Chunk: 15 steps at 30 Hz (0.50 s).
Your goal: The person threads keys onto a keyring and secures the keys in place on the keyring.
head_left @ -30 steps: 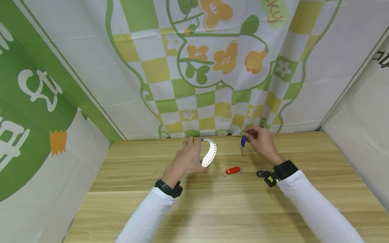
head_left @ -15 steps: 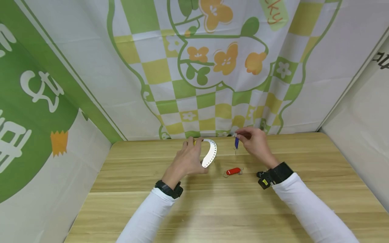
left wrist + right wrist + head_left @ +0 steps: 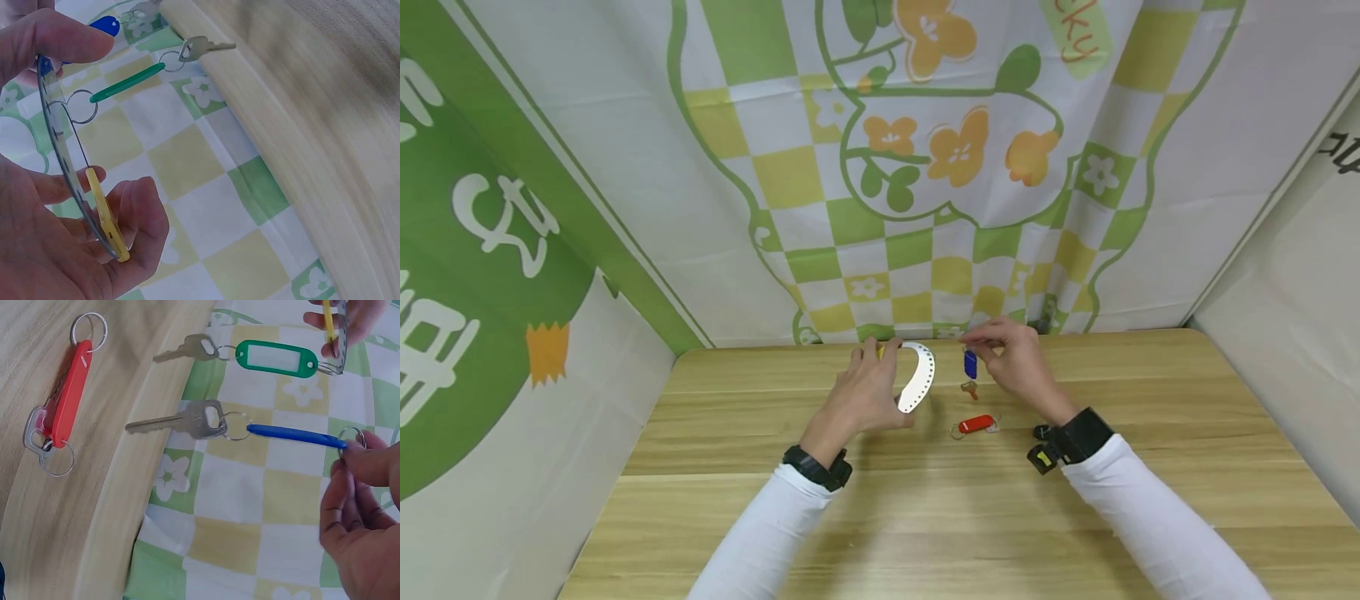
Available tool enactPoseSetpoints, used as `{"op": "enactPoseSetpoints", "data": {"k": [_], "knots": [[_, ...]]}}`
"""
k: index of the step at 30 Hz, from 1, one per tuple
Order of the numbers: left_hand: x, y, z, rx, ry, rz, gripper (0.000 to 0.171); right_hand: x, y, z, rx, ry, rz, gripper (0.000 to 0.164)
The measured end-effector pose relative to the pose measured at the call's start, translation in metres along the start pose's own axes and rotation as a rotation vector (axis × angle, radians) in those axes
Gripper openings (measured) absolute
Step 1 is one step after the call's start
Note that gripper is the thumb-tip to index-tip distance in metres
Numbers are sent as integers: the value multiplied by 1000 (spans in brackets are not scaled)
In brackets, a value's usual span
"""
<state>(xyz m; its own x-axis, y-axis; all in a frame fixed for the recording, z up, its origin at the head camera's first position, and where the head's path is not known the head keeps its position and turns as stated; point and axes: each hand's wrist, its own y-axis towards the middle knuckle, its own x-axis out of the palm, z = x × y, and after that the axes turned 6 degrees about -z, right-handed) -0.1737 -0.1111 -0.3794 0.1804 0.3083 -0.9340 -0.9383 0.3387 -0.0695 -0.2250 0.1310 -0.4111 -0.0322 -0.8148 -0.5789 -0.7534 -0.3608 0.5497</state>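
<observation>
My left hand (image 3: 867, 392) grips a white curved plate (image 3: 917, 383) with a row of holes along its edge. A yellow piece (image 3: 107, 215) lies against the plate, by the curled fingers. From the plate hangs a green key tag (image 3: 275, 358) by a ring, with a silver key (image 3: 197, 347) on its other end. Close to its right, my right hand (image 3: 1018, 358) pinches the split ring (image 3: 351, 439) of a blue key tag (image 3: 971, 364). The key (image 3: 200, 419) of the blue tag dangles below it, apart from the plate.
A red key tag (image 3: 976, 423) with rings and a key lies on the wooden table (image 3: 910, 517). A black key tag (image 3: 1041, 432) is partly hidden by the right wrist's camera. Behind the table's far edge hangs a checkered cloth (image 3: 910, 275).
The right hand has moved left with the blue key tag, closer to the white plate, and the tag has turned its flat side toward the head camera. My left hand stays in place.
</observation>
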Motion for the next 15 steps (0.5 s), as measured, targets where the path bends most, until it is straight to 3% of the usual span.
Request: {"op": "enactPoseSetpoints", "data": {"k": [8,15], "knots": [[-1,-1,0,-5,7,-6,116,4,1,-3,-98,-84,46,15],[-2,-2,1,1,8,1,116,5,2,-7,-106,-77,33,9]]}}
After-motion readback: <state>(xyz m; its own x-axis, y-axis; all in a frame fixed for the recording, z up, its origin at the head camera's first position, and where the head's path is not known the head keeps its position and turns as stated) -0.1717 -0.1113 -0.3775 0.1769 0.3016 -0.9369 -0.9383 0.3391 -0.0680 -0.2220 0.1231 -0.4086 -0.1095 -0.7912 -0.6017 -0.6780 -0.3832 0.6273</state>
